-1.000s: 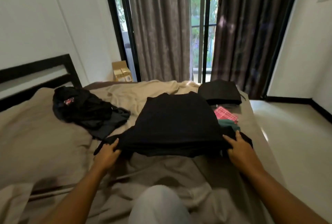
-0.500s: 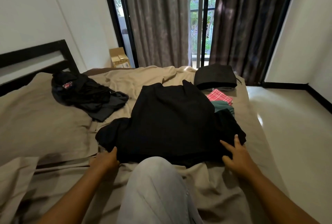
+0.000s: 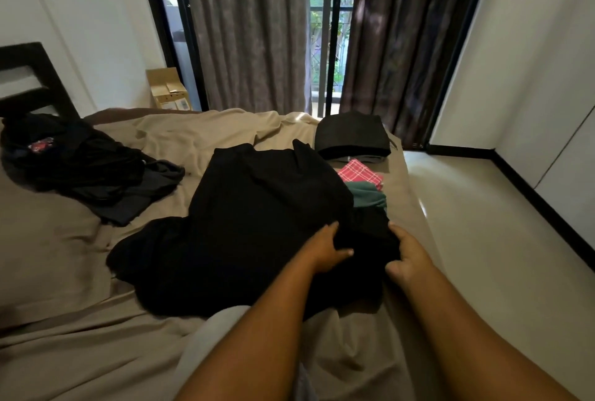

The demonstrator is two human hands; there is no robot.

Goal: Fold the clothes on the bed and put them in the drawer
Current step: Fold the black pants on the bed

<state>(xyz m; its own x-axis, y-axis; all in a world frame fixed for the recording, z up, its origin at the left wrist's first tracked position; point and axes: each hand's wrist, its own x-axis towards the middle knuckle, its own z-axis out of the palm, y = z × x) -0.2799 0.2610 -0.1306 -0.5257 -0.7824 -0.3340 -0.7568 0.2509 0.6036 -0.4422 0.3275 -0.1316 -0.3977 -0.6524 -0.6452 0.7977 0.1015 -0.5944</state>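
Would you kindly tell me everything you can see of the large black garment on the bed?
The black garment is large, soft-looking and matte, lying spread and rumpled on the bed's beige sheet. A sleeve-like flap reaches left. Its right part is bunched where the left hand and the right hand grip it, beside a teal cloth. It is not yet folded.

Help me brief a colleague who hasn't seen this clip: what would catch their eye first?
The big black garment spread across the middle of the bed, its right part gripped by the left hand and right hand. Then the heap of dark clothes at the left by the headboard, and the folded black stack at the far right edge, a red checked cloth just in front.
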